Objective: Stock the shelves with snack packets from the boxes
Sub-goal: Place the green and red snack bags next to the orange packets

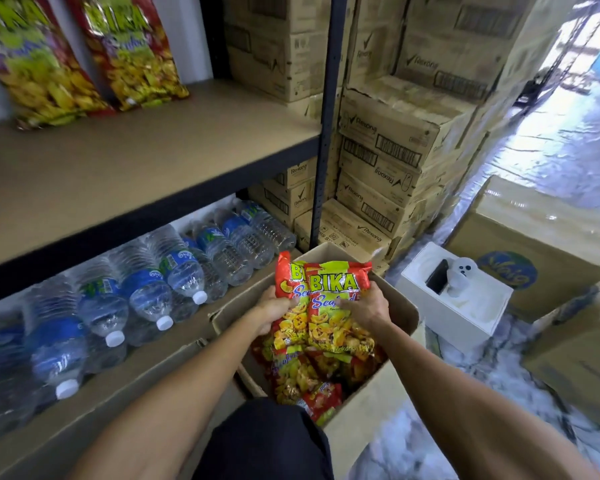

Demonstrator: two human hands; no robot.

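An open cardboard box (388, 386) on the floor holds several red and yellow Bika snack packets (302, 375). Above it, my left hand (272, 308) grips one packet (286, 282) by its left side. My right hand (368, 308) grips a second packet (338, 292) that overlaps the first. Both packets are upright over the box. Two more Bika packets (84, 60) stand leaning on the brown shelf board (146, 157) at the upper left.
Water bottles (146, 289) lie in rows on the lower shelf. A black shelf post (326, 133) stands beside stacked Rexona cartons (395, 150). A white box (454, 299) and big cartons (534, 258) sit on the wet-looking floor at the right.
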